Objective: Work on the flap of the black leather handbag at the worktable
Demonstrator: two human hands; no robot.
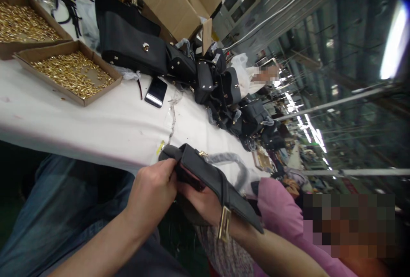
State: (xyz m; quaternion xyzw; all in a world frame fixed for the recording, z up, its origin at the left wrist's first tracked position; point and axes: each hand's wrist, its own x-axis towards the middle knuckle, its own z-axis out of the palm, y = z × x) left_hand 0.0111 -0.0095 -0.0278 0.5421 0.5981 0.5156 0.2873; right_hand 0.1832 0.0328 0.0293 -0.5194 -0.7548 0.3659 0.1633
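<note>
A small black handbag (208, 174) with a gold clasp (223, 223) hangs over the near edge of the white table (105, 123). My left hand (153, 191) grips the bag's upper left end. My right hand (201, 202) reaches into the bag under its flap, and the flap lies over my wrist. A wrapped handle (230, 159) curves out behind the bag.
Two cardboard trays of gold fittings (72, 74) (19, 22) sit far left. A black phone (156, 92) lies mid-table. Black bags (134, 44) pile along the table toward the back, by an open carton (182, 1). A person in a pink sleeve (282, 208) sits at my right.
</note>
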